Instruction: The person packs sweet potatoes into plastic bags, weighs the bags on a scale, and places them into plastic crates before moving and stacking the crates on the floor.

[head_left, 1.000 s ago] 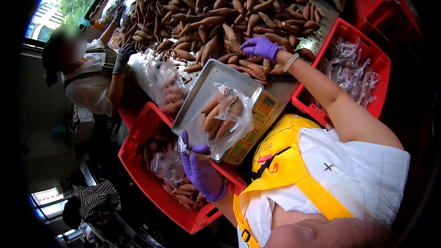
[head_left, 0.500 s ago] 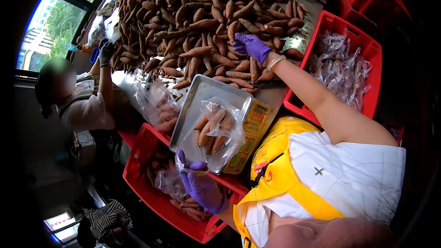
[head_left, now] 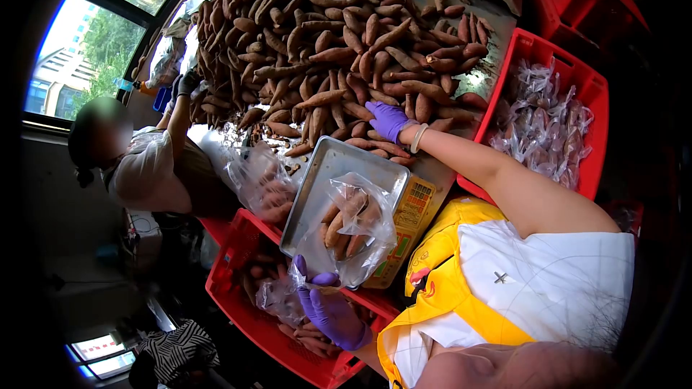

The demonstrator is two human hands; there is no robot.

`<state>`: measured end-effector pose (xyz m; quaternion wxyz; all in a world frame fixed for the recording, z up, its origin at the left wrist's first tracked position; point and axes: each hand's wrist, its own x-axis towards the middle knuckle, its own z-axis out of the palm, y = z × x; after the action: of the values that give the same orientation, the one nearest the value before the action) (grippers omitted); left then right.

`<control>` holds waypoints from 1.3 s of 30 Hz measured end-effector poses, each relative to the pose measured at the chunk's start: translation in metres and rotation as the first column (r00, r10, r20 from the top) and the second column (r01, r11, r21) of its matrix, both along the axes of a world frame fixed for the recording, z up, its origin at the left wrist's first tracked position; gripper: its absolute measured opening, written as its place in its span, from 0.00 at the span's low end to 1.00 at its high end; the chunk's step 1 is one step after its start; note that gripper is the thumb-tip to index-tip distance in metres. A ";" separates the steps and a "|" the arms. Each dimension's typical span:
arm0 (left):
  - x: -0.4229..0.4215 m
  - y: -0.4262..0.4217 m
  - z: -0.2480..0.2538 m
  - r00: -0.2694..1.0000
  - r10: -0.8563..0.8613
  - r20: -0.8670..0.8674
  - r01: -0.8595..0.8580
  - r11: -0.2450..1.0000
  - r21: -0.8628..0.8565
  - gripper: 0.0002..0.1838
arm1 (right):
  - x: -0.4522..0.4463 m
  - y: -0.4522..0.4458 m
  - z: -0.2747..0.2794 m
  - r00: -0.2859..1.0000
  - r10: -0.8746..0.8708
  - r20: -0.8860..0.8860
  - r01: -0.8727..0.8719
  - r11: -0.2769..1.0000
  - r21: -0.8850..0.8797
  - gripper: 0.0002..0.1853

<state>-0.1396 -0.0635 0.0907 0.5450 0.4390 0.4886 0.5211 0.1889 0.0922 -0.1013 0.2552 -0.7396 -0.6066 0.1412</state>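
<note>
My right hand (head_left: pixel 388 122), in a purple glove, reaches into the big pile of sweet potatoes (head_left: pixel 317 50). Its fingers are together over a sweet potato (head_left: pixel 356 111); the thumb side is hidden. My left hand (head_left: pixel 330 310), also gloved in purple, is raised with fingers and thumb apart beside a clear plastic bag (head_left: pixel 371 245). Thin film lies at its fingertips; whether they pinch it cannot be made out. Several sweet potatoes (head_left: pixel 339 229) lie inside that bag, which rests on the metal tray of a scale (head_left: pixel 313 180). The scale's yellow keypad panel (head_left: pixel 414 201) faces me.
A red crate (head_left: pixel 600 93) on the right holds several bagged bundles. Another red crate (head_left: pixel 238 295) below the scale holds sweet potatoes and a bag. A filled bag (head_left: pixel 263 180) lies beside the scale. Across the table, a person with dark gloves (head_left: pixel 189 82) works at the pile.
My right hand has come back from farther up the pile toward the scale, its fingers now lower among the sweet potatoes. My left hand stays beside the bag. The whole view has shifted slightly.
</note>
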 end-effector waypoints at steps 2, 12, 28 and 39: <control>0.001 0.000 0.001 1.000 0.006 -0.007 -0.006 1.000 -0.007 0.29 | -0.002 0.025 -0.003 0.975 -0.109 -0.191 0.116 0.993 0.028 0.28; 0.004 0.001 0.008 0.999 0.027 -0.041 -0.029 0.999 -0.030 0.30 | 0.012 0.105 -0.006 0.973 -0.231 -0.027 0.213 0.931 -0.296 0.25; -0.002 0.013 0.005 0.991 0.031 0.133 -0.034 0.999 0.025 0.29 | -0.088 -0.027 0.192 0.094 0.588 -0.804 -0.615 0.669 0.418 0.19; -0.030 -0.003 -0.006 0.997 0.024 0.077 -0.031 0.994 0.100 0.26 | -0.180 -0.072 0.082 0.488 0.844 0.220 -0.868 0.497 0.019 0.15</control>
<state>-0.1695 -0.0667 0.0848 0.5329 0.4393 0.4466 0.5688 0.0089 0.0201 -0.0194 0.1411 -0.3311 -0.9221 0.1424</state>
